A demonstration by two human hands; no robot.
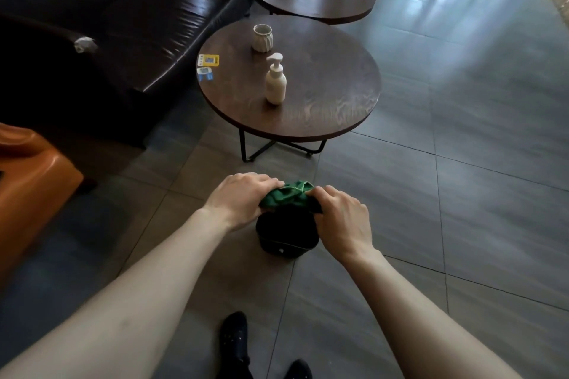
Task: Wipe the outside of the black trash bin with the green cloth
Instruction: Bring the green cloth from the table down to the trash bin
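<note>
A small black trash bin (pixel 284 238) stands on the grey tiled floor in front of me. A bunched green cloth (pixel 288 196) is held above the bin's far rim. My left hand (pixel 238 200) grips the cloth's left end, with its fingers curled over the fabric. My right hand (pixel 340 220) grips the right end of the cloth, and its palm covers the bin's right rim. The bin's far side is hidden behind the cloth and both hands.
A round dark wooden table (pixel 323 114) on black metal legs stands just beyond the bin, bearing a white pump bottle (pixel 275 80), a ribbed cup (pixel 262 37) and cards (pixel 208 60). A black sofa (pixel 123 24) is at the left, an orange stool (pixel 27 181) nearer. My feet (pixel 234 344) are below.
</note>
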